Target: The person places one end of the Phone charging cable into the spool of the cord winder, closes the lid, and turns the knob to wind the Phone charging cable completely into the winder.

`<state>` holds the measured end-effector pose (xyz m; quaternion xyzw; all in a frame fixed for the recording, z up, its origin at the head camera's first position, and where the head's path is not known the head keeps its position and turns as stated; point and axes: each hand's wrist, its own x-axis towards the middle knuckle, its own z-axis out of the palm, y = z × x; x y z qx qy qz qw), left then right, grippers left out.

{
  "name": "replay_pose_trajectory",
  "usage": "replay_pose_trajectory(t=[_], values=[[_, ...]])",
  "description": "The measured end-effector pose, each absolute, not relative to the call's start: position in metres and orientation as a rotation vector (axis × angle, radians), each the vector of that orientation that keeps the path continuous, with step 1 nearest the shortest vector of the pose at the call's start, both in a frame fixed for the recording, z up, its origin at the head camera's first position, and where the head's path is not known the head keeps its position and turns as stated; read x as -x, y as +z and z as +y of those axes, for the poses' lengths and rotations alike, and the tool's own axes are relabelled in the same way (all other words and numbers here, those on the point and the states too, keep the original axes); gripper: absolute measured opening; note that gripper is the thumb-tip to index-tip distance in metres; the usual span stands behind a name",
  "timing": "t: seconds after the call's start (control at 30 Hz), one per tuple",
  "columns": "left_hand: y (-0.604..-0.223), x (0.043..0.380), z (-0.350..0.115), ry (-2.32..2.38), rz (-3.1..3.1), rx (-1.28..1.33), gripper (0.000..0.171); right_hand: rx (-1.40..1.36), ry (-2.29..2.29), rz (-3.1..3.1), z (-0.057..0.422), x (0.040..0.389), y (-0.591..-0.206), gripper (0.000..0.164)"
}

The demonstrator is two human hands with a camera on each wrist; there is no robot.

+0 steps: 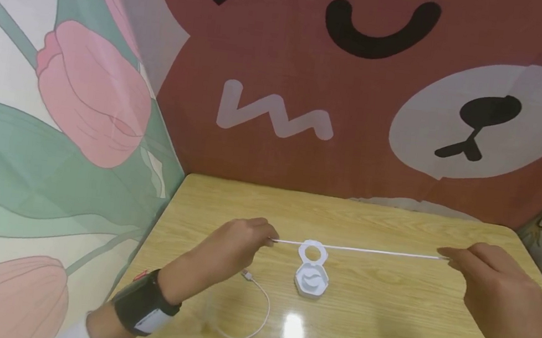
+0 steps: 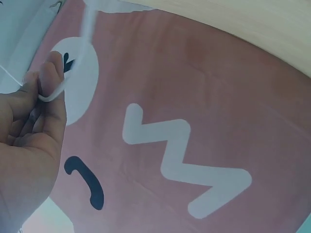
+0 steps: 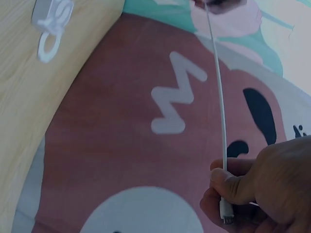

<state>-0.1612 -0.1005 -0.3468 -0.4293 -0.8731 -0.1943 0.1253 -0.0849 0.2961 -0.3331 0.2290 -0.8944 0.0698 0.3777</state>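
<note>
A white charging cable (image 1: 367,251) is stretched straight and level between both hands. My left hand (image 1: 229,248) pinches it between thumb and fingers, and the rest hangs below that hand, with its USB plug (image 1: 246,275) at the loose end. My right hand (image 1: 500,290) pinches the other end; a small metal-tipped connector (image 3: 226,211) sticks out past the fingers in the right wrist view. Below the taut stretch, a white hexagonal case (image 1: 311,280) sits on the table with its ring-shaped lid (image 1: 305,254) flipped back. Curved S-shaped walls show inside it.
The wooden table (image 1: 383,327) has a light glare near its front. Behind it hangs a cloth (image 1: 272,158) printed with a bear face, and a floral cloth (image 1: 6,161) covers the left side. A dark wrist strap (image 1: 145,302) is on the left forearm.
</note>
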Motion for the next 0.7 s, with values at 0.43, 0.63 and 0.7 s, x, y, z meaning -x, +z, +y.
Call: replay_pose_trajectory(t=[0.43, 0.63, 0.7], values=[[-0.342, 0.168, -0.118, -0.373, -2.512, 1.159, 0.031, -0.583, 0.243, -2.153, 0.338, 0.103, -0.339, 0.064], [-0.343, 0.171, -0.133, -0.293, -2.524, 1.077, 0.038, -0.559, 0.352, -2.112, 0.355, 0.111, -0.343, 0.071], [-0.344, 0.173, -0.137, -0.272, -2.523, 1.070, 0.039, -0.551, 0.365, -2.097, 0.360, 0.114, -0.345, 0.072]])
